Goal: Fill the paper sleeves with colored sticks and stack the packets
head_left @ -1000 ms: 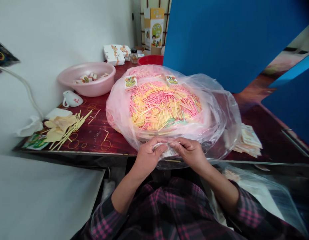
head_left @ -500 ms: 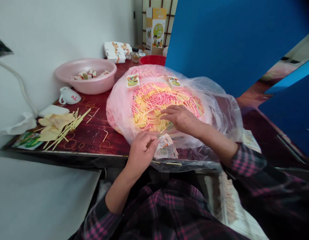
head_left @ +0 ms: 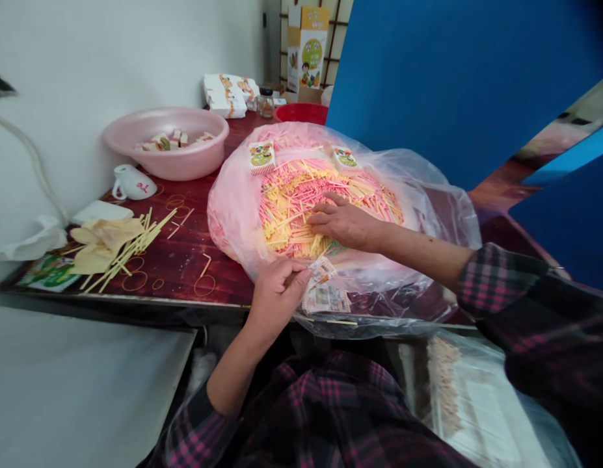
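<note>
A large clear plastic bag lies open, full of thin pink and yellow sticks. My right hand rests on the heap, its fingers stretched out and apart, touching the sticks. At the bag's near edge my left hand pinches a small printed packet between thumb and forefinger. Below that packet lies another flat printed packet by the table edge. Two small stick-filled packs sit on the far side of the bag, a left pack and a right pack.
A pink basin holds small packs at the left. Near it are a white mug, loose yellow sticks and rubber bands. Behind stand white cartons, a glass jar and a red basin. A blue panel rises at the right.
My right hand has lowered onto the sticks and shifted slightly left. The left hand keeps its pinch on the packet, which now stands a little more upright. The view has shifted slightly.
</note>
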{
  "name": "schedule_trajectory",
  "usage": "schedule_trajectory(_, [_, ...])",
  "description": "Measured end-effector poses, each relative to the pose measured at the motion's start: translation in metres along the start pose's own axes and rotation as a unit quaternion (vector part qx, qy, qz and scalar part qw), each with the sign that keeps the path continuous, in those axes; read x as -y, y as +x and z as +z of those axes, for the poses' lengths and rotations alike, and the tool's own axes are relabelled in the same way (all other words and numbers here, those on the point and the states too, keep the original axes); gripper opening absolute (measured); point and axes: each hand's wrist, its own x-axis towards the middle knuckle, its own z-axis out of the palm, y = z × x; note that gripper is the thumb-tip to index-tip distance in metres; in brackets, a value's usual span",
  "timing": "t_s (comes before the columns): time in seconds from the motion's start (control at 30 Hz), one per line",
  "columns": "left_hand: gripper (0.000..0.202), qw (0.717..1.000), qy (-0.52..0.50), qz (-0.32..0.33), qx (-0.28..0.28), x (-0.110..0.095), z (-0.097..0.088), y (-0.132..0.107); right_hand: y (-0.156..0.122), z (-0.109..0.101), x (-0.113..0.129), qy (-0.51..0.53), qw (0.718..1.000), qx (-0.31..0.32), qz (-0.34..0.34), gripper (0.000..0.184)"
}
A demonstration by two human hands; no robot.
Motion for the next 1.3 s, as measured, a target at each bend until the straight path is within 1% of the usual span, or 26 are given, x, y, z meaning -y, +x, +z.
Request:
schedule_trajectory(0.07, [0.012,1.0,-0.005,-0.022,-0.004,0.001,0.001,0.0,-0.001,0.005,-0.003,0.025,1.0,-0.009,-0.001,0.025])
schedule_trajectory(0.13, [0.012,0.999,-0.012,-0.044,-0.01,0.003,0.001,0.0,-0.002,0.012,-0.006,0.07,0.997,-0.023,0.014,0.03])
schedule_trajectory(0.2, [0.011,0.998,-0.024,-0.059,-0.015,0.004,0.002,0.0,-0.003,0.018,-0.008,0.123,0.99,-0.033,0.052,0.032])
schedule_trajectory(0.3, [0.012,0.997,-0.043,-0.062,-0.027,0.003,0.002,0.001,-0.002,0.022,-0.008,0.183,0.975,-0.046,0.121,0.027])
schedule_trajectory(0.43, [0.008,0.992,-0.093,-0.052,-0.07,0.004,0.003,0.003,0.003,0.018,-0.003,0.204,0.958,-0.068,0.19,0.025])
schedule_trajectory(0.5, [0.006,0.984,-0.139,-0.062,-0.091,0.004,0.005,0.004,0.006,0.014,0.001,0.205,0.95,-0.075,0.225,0.026])
schedule_trajectory(0.6, [0.012,0.963,-0.218,-0.109,-0.111,0.006,0.008,0.005,0.009,0.009,0.008,0.233,0.928,-0.098,0.272,0.029])
schedule_trajectory(0.7, [0.022,0.941,-0.274,-0.153,-0.128,0.007,0.01,0.006,0.01,0.007,0.013,0.264,0.906,-0.134,0.302,0.029])
schedule_trajectory(0.83, [0.027,0.928,-0.295,-0.182,-0.136,0.006,0.012,0.006,0.015,0.005,0.014,0.275,0.888,-0.143,0.339,0.03])
schedule_trajectory(0.87, [0.028,0.926,-0.297,-0.186,-0.139,0.005,0.012,0.007,0.016,0.004,0.015,0.283,0.879,-0.149,0.353,0.03])
schedule_trajectory(0.93, [0.028,0.922,-0.303,-0.187,-0.149,0.004,0.012,0.007,0.017,0.0,0.017,0.312,0.852,-0.184,0.378,0.032])
schedule_trajectory(1.0, [0.028,0.919,-0.314,-0.179,-0.158,0.004,0.013,0.008,0.016,-0.001,0.022,0.353,0.82,-0.234,0.385,0.037])
schedule_trajectory(1.03, [0.028,0.917,-0.322,-0.172,-0.163,0.003,0.013,0.008,0.015,0.0,0.026,0.368,0.81,-0.252,0.38,0.039])
schedule_trajectory(1.07, [0.028,0.915,-0.33,-0.164,-0.166,0.003,0.013,0.009,0.013,0.003,0.03,0.377,0.811,-0.254,0.368,0.039])
schedule_trajectory(1.1, [0.027,0.913,-0.337,-0.155,-0.169,0.003,0.013,0.009,0.012,0.006,0.034,0.377,0.822,-0.24,0.352,0.038])
schedule_trajectory(1.17, [0.025,0.911,-0.347,-0.14,-0.17,0.002,0.014,0.01,0.007,0.013,0.04,0.359,0.854,-0.195,0.322,0.035])
schedule_trajectory(1.2, [0.024,0.912,-0.348,-0.134,-0.17,0.001,0.014,0.009,0.004,0.014,0.042,0.35,0.863,-0.185,0.313,0.034])
schedule_trajectory(1.23, [0.023,0.913,-0.348,-0.13,-0.168,0.001,0.014,0.009,0.001,0.013,0.044,0.349,0.862,-0.193,0.312,0.034])
schedule_trajectory(1.27, [0.022,0.914,-0.346,-0.126,-0.168,0.001,0.015,0.009,-0.002,0.008,0.046,0.363,0.848,-0.218,0.318,0.035])
schedule_trajectory(1.3, [0.021,0.915,-0.344,-0.125,-0.168,0.0,0.016,0.009,-0.005,0.0,0.049,0.39,0.821,-0.257,0.327,0.037])
